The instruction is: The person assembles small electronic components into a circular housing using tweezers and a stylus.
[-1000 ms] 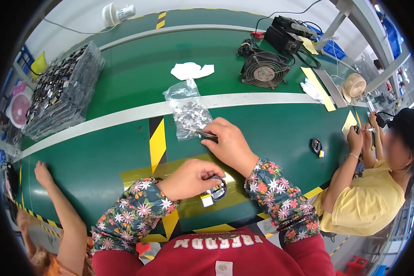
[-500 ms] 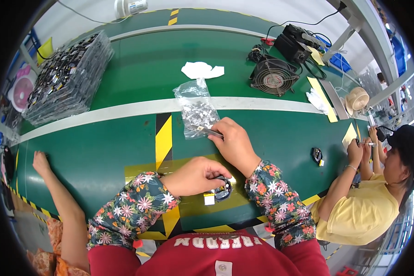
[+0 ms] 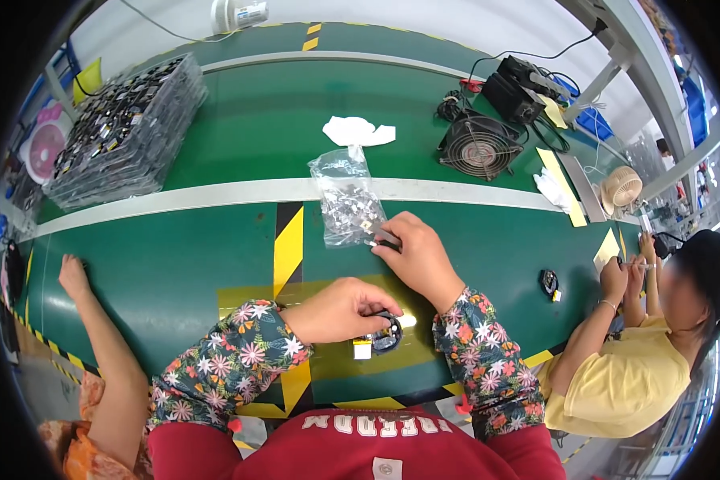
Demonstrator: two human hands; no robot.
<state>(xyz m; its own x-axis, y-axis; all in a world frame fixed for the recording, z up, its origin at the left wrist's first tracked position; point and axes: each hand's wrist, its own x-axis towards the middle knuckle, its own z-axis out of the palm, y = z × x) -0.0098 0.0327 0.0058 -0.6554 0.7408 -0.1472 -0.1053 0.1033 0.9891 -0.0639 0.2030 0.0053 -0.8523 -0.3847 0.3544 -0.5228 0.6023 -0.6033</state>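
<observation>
Green surface carries a small round black part, likely light and rigid, best gripped by its rim, pinched by left hand; right hand pinches a tiny piece beside the clear bag.

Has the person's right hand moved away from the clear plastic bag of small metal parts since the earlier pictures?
No. The right hand stays at the bag's lower edge, beside the yellow-black stripe.

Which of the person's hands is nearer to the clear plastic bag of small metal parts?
Right. The right hand touches the clear plastic bag of small metal parts; the left hand rests lower, on a small round black part.
</observation>
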